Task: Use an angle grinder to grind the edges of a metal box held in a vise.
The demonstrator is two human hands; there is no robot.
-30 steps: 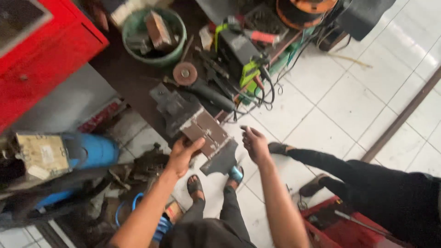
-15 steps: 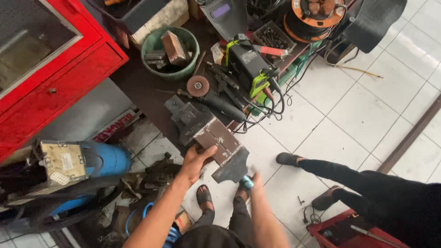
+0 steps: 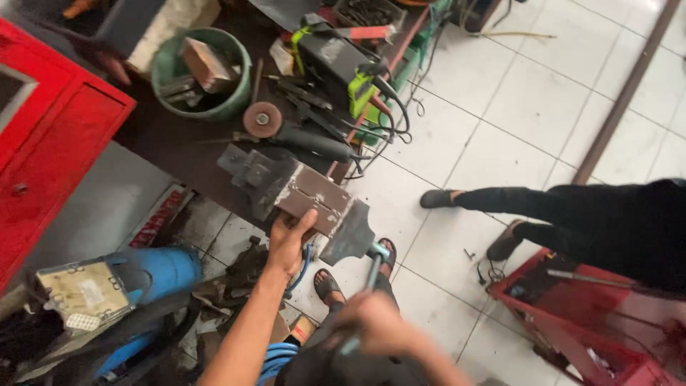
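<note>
My left hand (image 3: 289, 239) grips the near edge of a flat brown metal plate (image 3: 314, 199) that sits in the jaws of a grey bench vise (image 3: 261, 175) at the edge of a dark workbench. My right hand (image 3: 375, 325), blurred, is closed on the vise's long handle bar (image 3: 370, 275), which ends in a blue knob near the vise's front jaw (image 3: 348, 236). My sandalled feet (image 3: 329, 284) stand on the tiled floor below.
An angle grinder (image 3: 293, 136) with a rusty disc, a black and green welding machine (image 3: 336, 64) and a green bucket (image 3: 204, 71) of scrap sit on the bench. Red cabinet (image 3: 50, 129) left, blue machine (image 3: 143, 275) lower left. Another person's legs (image 3: 564, 214) and a red cart (image 3: 593, 322) right.
The view has swung closer to the vise. My right hand dropped from beside the plate down to the vise handle bar and closed on it. My left hand stayed on the plate.
</note>
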